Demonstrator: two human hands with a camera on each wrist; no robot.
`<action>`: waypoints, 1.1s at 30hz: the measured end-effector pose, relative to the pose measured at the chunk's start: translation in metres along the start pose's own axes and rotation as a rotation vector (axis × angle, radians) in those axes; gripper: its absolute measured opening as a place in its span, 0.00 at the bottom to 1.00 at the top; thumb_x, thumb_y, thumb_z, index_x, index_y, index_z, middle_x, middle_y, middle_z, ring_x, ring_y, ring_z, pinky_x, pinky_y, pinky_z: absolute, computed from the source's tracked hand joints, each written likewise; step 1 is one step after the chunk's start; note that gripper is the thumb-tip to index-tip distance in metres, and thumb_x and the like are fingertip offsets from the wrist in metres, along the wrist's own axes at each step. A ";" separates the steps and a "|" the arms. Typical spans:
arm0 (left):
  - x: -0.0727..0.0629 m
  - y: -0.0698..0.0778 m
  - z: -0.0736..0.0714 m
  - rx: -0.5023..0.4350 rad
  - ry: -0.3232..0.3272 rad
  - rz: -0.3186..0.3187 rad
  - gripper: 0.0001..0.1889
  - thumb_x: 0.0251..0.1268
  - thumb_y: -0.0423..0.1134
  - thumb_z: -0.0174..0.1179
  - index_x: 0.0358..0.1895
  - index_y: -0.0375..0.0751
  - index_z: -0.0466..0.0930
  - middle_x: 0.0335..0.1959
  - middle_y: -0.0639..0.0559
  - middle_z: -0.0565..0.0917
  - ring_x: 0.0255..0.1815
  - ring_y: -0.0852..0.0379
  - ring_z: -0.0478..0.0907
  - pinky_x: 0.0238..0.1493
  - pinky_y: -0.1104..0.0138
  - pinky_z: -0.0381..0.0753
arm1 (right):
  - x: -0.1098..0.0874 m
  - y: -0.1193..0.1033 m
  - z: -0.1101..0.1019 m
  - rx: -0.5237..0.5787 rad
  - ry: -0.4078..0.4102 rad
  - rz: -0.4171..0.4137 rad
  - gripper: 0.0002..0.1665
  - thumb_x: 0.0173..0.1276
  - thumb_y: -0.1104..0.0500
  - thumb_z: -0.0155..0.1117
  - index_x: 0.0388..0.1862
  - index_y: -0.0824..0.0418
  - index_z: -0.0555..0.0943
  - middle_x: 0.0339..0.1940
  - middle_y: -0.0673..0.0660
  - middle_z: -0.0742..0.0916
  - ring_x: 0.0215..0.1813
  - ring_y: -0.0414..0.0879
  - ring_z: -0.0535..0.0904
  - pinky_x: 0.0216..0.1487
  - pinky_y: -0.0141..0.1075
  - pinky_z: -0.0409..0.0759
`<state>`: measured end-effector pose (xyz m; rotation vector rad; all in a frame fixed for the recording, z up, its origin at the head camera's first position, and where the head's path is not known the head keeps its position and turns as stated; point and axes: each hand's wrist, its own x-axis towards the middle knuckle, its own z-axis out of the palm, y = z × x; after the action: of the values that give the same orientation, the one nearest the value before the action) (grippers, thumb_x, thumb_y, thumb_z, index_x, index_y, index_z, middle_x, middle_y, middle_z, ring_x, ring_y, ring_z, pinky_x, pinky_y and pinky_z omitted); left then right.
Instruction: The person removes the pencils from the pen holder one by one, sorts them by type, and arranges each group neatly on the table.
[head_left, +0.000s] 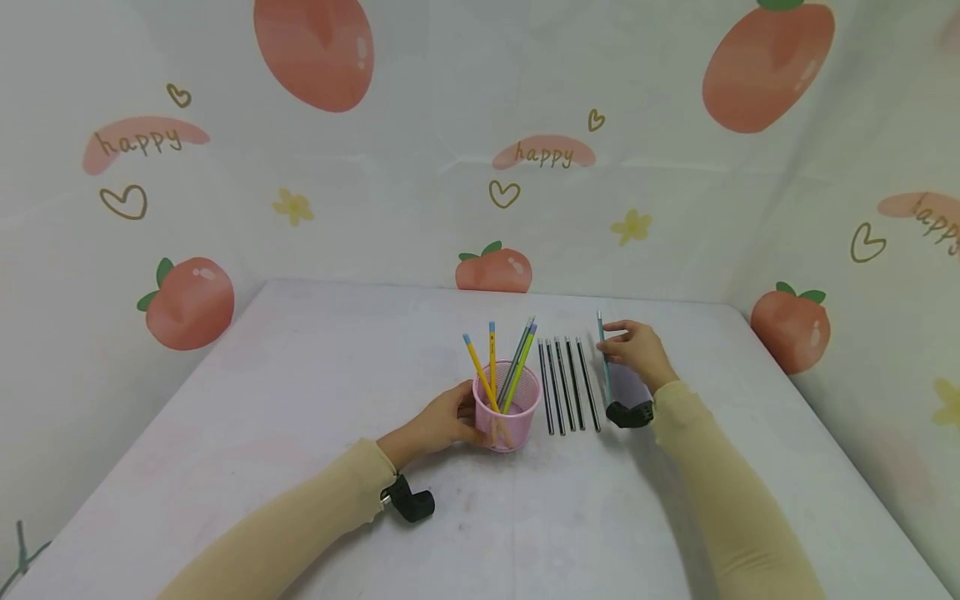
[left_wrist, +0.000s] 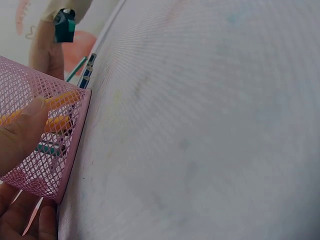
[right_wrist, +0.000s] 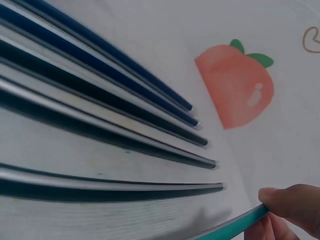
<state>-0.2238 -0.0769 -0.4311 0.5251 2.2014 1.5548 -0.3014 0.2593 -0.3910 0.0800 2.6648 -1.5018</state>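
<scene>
My left hand [head_left: 447,418] grips the side of a pink mesh pencil cup [head_left: 517,429], its thumb across the near side and its fingers behind. Yellow pencils [head_left: 478,367], a green one [head_left: 521,367] and greyish-green ones lean inside the cup, their ends above the rim; the mesh wall [left_wrist: 42,90] shows them low inside. My right hand [head_left: 634,350] pinches a teal pencil [head_left: 604,358] near its far end between thumb and fingers. Beside it, several dark, silver-striped pencils [head_left: 567,387] lie in a row on the table, between the cup and my right hand.
The table [head_left: 337,358] has a pale cloth cover. A white backdrop [head_left: 420,183] printed with peaches, hearts and flowers rises along the back and both sides. A black wrist camera [head_left: 408,500] is on the left wrist, another [head_left: 630,414] on the right.
</scene>
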 end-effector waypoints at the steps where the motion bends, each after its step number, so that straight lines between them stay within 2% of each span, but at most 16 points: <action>1: 0.000 0.000 0.000 0.000 0.000 0.002 0.46 0.46 0.31 0.74 0.71 0.37 0.59 0.63 0.42 0.75 0.64 0.45 0.72 0.68 0.53 0.70 | 0.000 0.001 0.001 -0.010 -0.010 0.005 0.31 0.66 0.62 0.65 0.66 0.70 0.69 0.55 0.72 0.80 0.37 0.39 0.83 0.43 0.30 0.84; 9: 0.000 0.000 -0.001 0.002 -0.012 0.020 0.45 0.46 0.30 0.73 0.70 0.35 0.60 0.63 0.39 0.75 0.65 0.44 0.72 0.68 0.53 0.70 | 0.003 0.008 0.013 -0.033 -0.022 0.085 0.30 0.65 0.64 0.66 0.64 0.70 0.71 0.55 0.72 0.81 0.31 0.37 0.82 0.39 0.30 0.84; 15: 0.000 0.000 0.000 -0.002 -0.008 0.011 0.45 0.46 0.30 0.73 0.70 0.37 0.60 0.64 0.41 0.74 0.66 0.44 0.71 0.68 0.53 0.69 | 0.006 0.011 0.017 -0.053 -0.039 0.124 0.30 0.64 0.65 0.66 0.63 0.72 0.71 0.56 0.72 0.80 0.31 0.36 0.81 0.38 0.29 0.84; 24: -0.001 0.001 -0.001 -0.024 -0.014 0.017 0.45 0.46 0.29 0.72 0.71 0.37 0.59 0.64 0.41 0.74 0.66 0.45 0.71 0.68 0.53 0.69 | 0.010 0.015 0.019 -0.088 -0.046 0.115 0.30 0.63 0.65 0.67 0.63 0.71 0.72 0.57 0.72 0.80 0.32 0.37 0.82 0.40 0.30 0.85; 33: -0.001 -0.001 -0.001 -0.013 -0.022 0.028 0.44 0.47 0.29 0.72 0.71 0.35 0.59 0.64 0.39 0.74 0.65 0.44 0.71 0.68 0.53 0.69 | 0.006 0.011 0.019 -0.144 -0.051 0.107 0.28 0.64 0.63 0.66 0.62 0.69 0.73 0.56 0.71 0.81 0.31 0.36 0.82 0.41 0.32 0.84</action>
<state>-0.2234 -0.0781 -0.4313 0.5689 2.1752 1.5684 -0.3059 0.2487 -0.4111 0.1703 2.6719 -1.2607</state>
